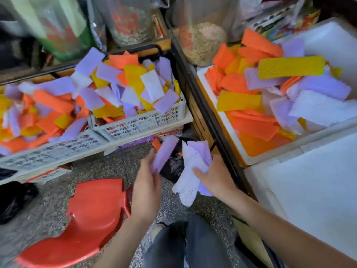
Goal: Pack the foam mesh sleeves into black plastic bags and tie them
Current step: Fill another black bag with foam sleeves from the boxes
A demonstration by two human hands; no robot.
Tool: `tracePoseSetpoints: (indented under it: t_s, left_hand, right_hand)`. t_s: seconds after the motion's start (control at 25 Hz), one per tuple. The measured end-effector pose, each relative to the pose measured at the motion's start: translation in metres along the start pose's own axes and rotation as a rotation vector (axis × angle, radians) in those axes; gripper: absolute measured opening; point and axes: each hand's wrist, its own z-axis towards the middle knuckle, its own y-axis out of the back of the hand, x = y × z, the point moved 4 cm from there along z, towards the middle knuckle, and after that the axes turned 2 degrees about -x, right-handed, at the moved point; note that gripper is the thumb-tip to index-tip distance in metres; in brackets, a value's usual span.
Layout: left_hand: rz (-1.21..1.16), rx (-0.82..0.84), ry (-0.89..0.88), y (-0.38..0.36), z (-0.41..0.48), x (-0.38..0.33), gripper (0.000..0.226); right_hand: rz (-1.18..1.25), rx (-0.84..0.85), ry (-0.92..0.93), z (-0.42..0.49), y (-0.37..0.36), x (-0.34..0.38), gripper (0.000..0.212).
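My left hand (147, 182) grips a single purple foam mesh sleeve (165, 152), held upright over the floor. My right hand (214, 176) clutches a bunch of purple and white sleeves (193, 167), some hanging below the palm. Between and just beyond the two hands lies a black plastic bag (172, 166) on the floor, mostly hidden. Loose orange, yellow, purple and white sleeves fill two white plastic crates (139, 125) on the left and a white foam box (228, 130) on the right.
A broken red plastic stool (85, 219) lies on the speckled floor at lower left. Another black bag (13, 200) sits at the far left edge. A white foam lid (309, 190) covers a box at right. Clear bags and jars stand behind the crates. My knees are at the bottom.
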Motion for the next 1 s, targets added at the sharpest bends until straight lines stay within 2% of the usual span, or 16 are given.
tracePoseSetpoints:
  t_s: [0.12,0.2,0.28,0.36,0.44,0.56,0.8,1.0]
  left_hand:
    - [0.097,0.177,-0.121,-0.013,-0.008,0.021,0.058]
    - [0.115,0.223,-0.110,-0.009,-0.008,0.040,0.052]
    - [0.078,0.248,-0.083,0.001,-0.009,0.053,0.045]
    - [0.030,0.308,-0.069,0.006,-0.011,0.071,0.045]
    - [-0.008,0.371,-0.070,0.002,-0.012,0.090,0.045]
    - [-0.026,0.429,-0.059,-0.016,-0.008,0.126,0.036]
    - [0.175,0.420,0.033,-0.060,0.016,0.229,0.035]
    - [0.407,0.398,0.211,-0.096,0.031,0.363,0.038]
  right_hand:
    - [0.361,0.111,-0.114,0.011,-0.052,0.026,0.055]
    - [0.625,0.232,-0.200,0.013,-0.076,0.038,0.046]
    - [0.761,0.371,-0.200,0.014,-0.093,0.040,0.054]
    - [0.709,0.449,-0.172,0.014,-0.110,0.037,0.073]
    - [0.605,0.360,-0.117,0.024,-0.122,0.029,0.080]
    - [0.539,0.228,-0.165,0.054,-0.142,0.008,0.092]
    - [0.239,0.206,-0.088,0.135,-0.186,-0.036,0.066]
    - [-0.007,0.227,0.067,0.212,-0.247,-0.075,0.055]
